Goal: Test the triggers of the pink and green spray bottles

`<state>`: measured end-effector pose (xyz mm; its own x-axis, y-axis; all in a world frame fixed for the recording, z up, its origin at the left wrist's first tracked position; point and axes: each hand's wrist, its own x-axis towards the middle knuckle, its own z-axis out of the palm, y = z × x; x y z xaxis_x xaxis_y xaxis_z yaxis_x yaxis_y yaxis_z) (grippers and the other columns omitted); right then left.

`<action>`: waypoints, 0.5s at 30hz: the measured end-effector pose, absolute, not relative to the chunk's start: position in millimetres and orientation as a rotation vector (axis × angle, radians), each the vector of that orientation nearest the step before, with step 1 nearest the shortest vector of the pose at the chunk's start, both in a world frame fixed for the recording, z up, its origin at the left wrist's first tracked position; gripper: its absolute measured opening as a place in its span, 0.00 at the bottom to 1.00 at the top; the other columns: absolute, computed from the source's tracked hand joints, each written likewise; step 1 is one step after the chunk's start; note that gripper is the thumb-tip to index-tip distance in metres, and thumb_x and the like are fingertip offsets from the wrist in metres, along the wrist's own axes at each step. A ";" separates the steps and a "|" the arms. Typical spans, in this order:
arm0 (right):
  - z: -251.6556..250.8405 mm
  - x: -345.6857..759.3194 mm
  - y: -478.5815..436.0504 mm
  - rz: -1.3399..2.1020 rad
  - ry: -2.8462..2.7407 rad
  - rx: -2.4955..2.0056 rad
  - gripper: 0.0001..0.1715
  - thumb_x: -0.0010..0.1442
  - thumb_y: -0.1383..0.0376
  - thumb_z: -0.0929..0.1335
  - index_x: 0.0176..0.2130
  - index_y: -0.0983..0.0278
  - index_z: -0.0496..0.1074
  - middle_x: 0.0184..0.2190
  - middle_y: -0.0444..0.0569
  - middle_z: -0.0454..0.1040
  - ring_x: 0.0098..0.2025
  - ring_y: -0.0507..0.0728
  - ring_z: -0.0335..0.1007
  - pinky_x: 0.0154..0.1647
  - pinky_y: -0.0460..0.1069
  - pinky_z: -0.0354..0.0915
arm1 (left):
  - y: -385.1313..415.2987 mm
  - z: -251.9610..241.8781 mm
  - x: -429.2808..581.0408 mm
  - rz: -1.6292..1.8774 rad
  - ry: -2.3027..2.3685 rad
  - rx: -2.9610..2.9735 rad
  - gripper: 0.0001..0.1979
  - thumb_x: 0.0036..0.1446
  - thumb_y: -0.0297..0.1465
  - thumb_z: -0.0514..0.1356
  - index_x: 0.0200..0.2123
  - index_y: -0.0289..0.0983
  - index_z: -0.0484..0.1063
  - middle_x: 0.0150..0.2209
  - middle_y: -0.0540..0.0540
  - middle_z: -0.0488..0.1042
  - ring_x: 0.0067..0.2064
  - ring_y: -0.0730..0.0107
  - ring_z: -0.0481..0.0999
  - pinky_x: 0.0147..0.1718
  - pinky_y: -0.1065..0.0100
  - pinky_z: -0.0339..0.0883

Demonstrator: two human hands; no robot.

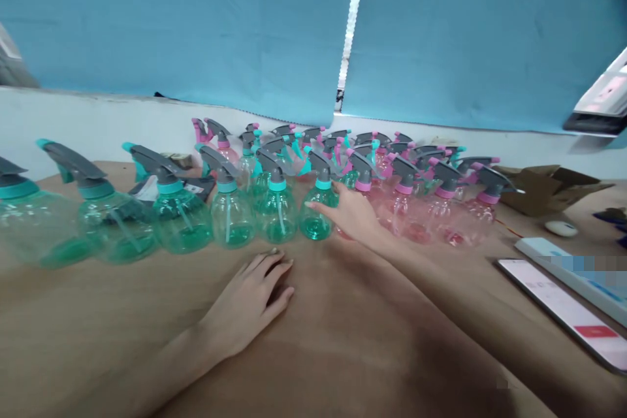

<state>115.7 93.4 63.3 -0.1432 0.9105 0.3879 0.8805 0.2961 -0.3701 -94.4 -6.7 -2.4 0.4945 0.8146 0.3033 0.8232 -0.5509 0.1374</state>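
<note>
Spray bottles stand in rows across the wooden table. The front row has several green bottles [232,219] with grey and teal heads at the left and several pink bottles [435,219] with pink collars at the right. My right hand [350,212] is at the rightmost front green bottle [316,212], its thumb at the bottle's upper right side and its fingers partly hidden behind. My left hand [249,300] rests palm down on the table, fingers spread, just in front of the green bottles, and holds nothing.
At the right lie a lit phone [558,307], a white power strip [573,274], a white mouse [561,228] and an open cardboard box [548,192]. A blue curtain [196,32] hangs behind. A dark packet [196,189] lies behind the green bottles.
</note>
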 end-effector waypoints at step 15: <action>63.7 142.8 35.1 0.014 -2.164 -1.436 0.35 0.52 0.40 0.60 0.42 0.66 0.66 0.36 0.55 0.75 0.35 0.64 0.73 0.29 0.54 0.63 | -16.3 7.6 -63.4 -0.710 -1.766 -2.702 0.21 0.61 0.38 0.52 0.56 0.39 0.56 0.53 0.42 0.65 0.54 0.58 0.65 0.52 0.55 0.59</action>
